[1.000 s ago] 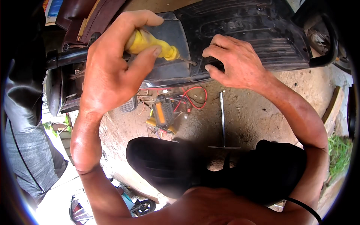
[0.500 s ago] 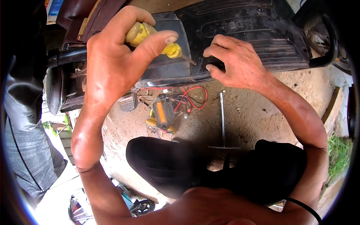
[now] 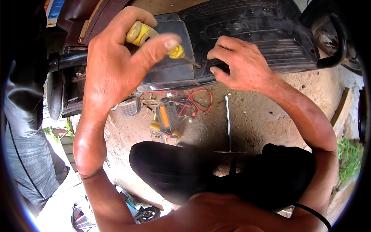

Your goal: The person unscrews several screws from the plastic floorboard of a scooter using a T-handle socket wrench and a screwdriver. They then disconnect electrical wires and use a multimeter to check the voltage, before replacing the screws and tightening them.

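Your left hand (image 3: 112, 63) was blurred at the thumb (image 3: 168, 43), the yellow screwdriver (image 3: 176, 52) was partly hidden behind it, the wheel (image 3: 327, 41) was cut off at right.

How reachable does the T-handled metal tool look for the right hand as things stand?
Probably yes: the right hand is by the black footboard, and nothing visible lies across the shaft of the T-handled metal tool, though the depth between them is hard to judge.

open-air workshop, dirt ground (image 3: 262, 120), t-handled wrench (image 3: 228, 123), loose red wire (image 3: 211, 101), black vehicle footboard (image 3: 247, 29)
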